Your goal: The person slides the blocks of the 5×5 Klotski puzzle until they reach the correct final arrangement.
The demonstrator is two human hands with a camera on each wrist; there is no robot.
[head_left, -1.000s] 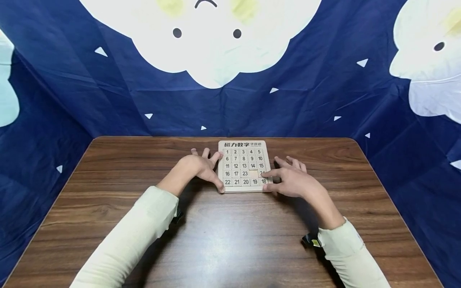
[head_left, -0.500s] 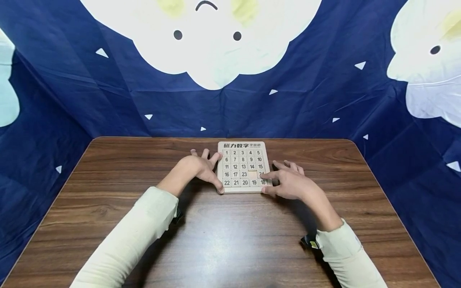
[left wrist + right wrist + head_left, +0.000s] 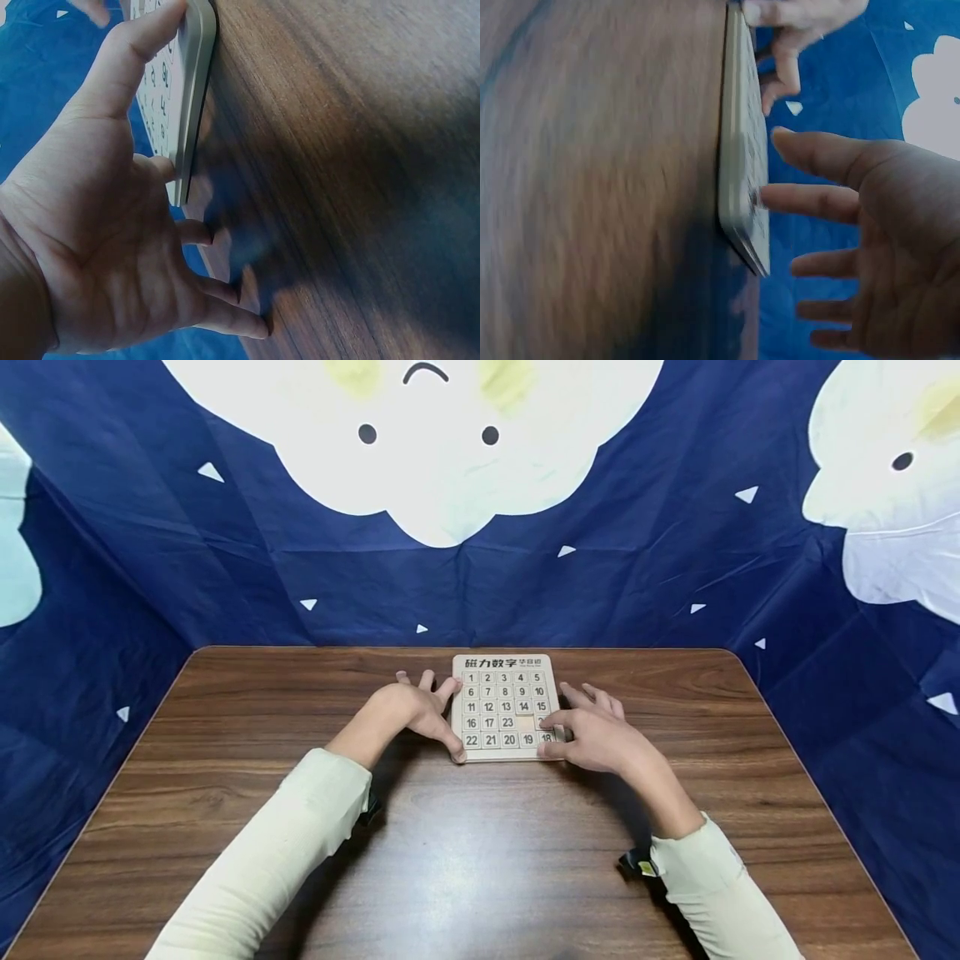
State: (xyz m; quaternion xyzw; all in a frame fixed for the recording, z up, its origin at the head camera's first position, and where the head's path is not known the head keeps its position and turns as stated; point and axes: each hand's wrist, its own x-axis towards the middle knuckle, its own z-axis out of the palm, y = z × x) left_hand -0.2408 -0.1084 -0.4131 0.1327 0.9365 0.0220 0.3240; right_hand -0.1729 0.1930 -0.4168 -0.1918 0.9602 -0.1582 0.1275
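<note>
A pale sliding number puzzle [image 3: 501, 753] lies flat near the far edge of the table, with numbered tiles and one gap right of tile 23. My left hand [image 3: 420, 708] rests at the puzzle's left side, fingers spread, thumb on the near left corner and index fingertip at the left edge. My right hand [image 3: 600, 735] reaches over the right side. Its index fingertip touches the tile right of the gap and hides most of its number; the thumb is over the near right corner by tile 18. In the right wrist view the fingers of the right hand [image 3: 900, 247] extend fairly straight.
The brown wood-grain table [image 3: 450, 860] stretches around the puzzle and toward me. A dark blue cloth [image 3: 225, 568] with white clouds and small triangles hangs behind the table and at both sides. A dark strap with a yellow patch [image 3: 645, 867] sits at the right wrist.
My right hand has shifted slightly left over the puzzle, and its index finger now covers more of tile 24. The gap stays in the same place, and the left hand has not visibly moved.
</note>
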